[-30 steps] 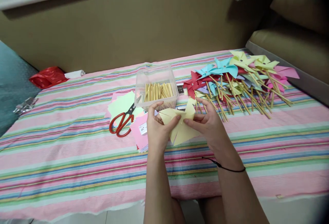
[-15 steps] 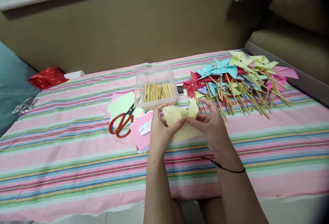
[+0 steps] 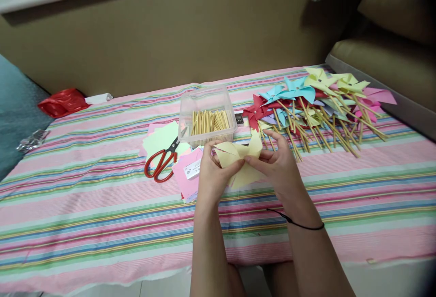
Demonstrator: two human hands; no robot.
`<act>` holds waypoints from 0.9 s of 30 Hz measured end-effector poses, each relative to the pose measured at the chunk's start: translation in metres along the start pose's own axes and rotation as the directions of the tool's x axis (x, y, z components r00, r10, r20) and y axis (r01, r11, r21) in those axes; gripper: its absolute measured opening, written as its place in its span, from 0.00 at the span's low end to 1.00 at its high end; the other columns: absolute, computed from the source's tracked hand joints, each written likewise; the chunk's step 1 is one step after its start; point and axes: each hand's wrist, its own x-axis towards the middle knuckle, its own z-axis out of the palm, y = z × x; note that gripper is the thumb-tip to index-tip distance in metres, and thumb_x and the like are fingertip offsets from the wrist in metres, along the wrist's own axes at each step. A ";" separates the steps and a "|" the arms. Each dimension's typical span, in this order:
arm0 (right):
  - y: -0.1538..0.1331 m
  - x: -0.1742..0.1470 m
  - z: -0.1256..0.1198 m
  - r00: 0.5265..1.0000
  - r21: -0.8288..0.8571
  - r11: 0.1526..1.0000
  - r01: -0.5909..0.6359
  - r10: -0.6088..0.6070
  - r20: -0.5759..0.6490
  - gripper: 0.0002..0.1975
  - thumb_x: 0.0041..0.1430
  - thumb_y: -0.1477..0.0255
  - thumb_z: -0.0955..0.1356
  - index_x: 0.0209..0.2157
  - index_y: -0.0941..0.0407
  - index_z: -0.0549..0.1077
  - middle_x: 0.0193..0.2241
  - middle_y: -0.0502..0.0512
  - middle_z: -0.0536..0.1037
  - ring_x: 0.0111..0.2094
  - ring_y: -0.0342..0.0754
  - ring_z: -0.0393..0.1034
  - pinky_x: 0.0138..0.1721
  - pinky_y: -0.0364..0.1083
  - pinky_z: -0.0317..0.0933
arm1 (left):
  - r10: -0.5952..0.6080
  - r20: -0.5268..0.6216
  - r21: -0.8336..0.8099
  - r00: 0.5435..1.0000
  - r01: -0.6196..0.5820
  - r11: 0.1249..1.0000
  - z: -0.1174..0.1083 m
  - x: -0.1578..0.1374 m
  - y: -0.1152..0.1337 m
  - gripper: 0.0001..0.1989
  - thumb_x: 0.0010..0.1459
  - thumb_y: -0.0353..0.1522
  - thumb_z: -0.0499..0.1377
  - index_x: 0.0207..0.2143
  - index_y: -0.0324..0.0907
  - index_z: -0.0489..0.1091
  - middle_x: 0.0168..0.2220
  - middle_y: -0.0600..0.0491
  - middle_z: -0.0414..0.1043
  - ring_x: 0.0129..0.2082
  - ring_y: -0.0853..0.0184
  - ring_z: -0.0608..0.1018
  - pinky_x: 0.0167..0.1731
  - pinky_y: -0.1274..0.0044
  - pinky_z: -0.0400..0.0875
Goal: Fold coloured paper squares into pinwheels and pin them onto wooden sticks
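Between my two hands is a pale yellow paper sheet [image 3: 250, 176], slit and partly folded like a pinwheel, held just above the striped cloth. My left hand [image 3: 216, 170] grips its left side, thumb pressed near the middle. My right hand [image 3: 277, 163] pinches the right side, its thumb meeting the left one at the centre. One corner stands curled up by the right fingers, and a slit shows at the upper left. Some fingertips are hidden behind the paper. Just beyond my hands stands a clear plastic box [image 3: 231, 129] with short wooden sticks [image 3: 209, 122].
Red-handled scissors [image 3: 160, 165] lie on green paper sheets [image 3: 160, 138]. Pink sheets [image 3: 182, 181] bear a small white pack [image 3: 192, 170]. Finished pinwheels [image 3: 298, 89] on sticks are heaped at the right. A red plastic bag [image 3: 63, 103] sits at the far left on the striped cloth [image 3: 102, 215].
The paper's upper left corner has bent over slightly, and its slit has opened wider. Both hands stay in nearly the same place.
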 end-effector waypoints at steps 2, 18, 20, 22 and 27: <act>-0.001 -0.001 0.000 1.000 0.016 1.000 -0.001 0.001 -0.013 0.42 0.37 0.67 0.79 0.52 0.49 0.58 0.26 0.49 0.81 0.29 0.53 0.78 0.30 0.52 0.74 | -0.005 -0.002 -0.031 1.000 0.005 1.000 0.000 0.000 0.000 0.28 0.42 0.30 0.68 0.45 0.44 0.59 0.31 0.52 0.76 0.28 0.64 0.79 0.27 0.76 0.73; -0.003 0.001 -0.002 0.986 0.067 0.997 -0.044 0.054 -0.156 0.42 0.31 0.67 0.80 0.49 0.51 0.60 0.25 0.49 0.81 0.27 0.52 0.77 0.29 0.50 0.72 | 0.031 -0.238 -0.208 0.971 -0.082 0.975 -0.008 0.004 0.004 0.17 0.47 0.34 0.67 0.37 0.41 0.64 0.28 0.54 0.77 0.26 0.70 0.78 0.30 0.78 0.72; -0.003 0.001 -0.003 0.985 0.047 0.998 -0.046 0.053 -0.167 0.43 0.31 0.67 0.80 0.50 0.52 0.60 0.26 0.49 0.81 0.28 0.53 0.77 0.30 0.51 0.71 | 0.056 -0.256 -0.228 0.965 -0.117 0.967 -0.009 0.005 0.004 0.16 0.47 0.34 0.67 0.37 0.42 0.65 0.29 0.53 0.78 0.27 0.69 0.79 0.32 0.77 0.72; -0.002 0.002 -0.002 0.984 0.040 0.998 -0.045 0.051 -0.172 0.43 0.31 0.66 0.79 0.50 0.52 0.60 0.26 0.50 0.81 0.29 0.53 0.77 0.31 0.51 0.71 | 0.083 -0.250 -0.244 0.965 -0.146 0.959 -0.009 0.006 0.003 0.16 0.47 0.33 0.67 0.37 0.42 0.66 0.30 0.52 0.78 0.30 0.69 0.79 0.33 0.77 0.72; -0.001 0.002 0.000 0.982 0.058 0.998 -0.029 0.039 -0.183 0.43 0.30 0.67 0.80 0.49 0.52 0.61 0.25 0.50 0.81 0.27 0.52 0.77 0.29 0.50 0.71 | 0.141 -0.235 -0.277 0.962 -0.205 0.939 -0.005 0.006 0.002 0.14 0.48 0.32 0.67 0.36 0.41 0.66 0.33 0.52 0.78 0.29 0.72 0.78 0.33 0.79 0.72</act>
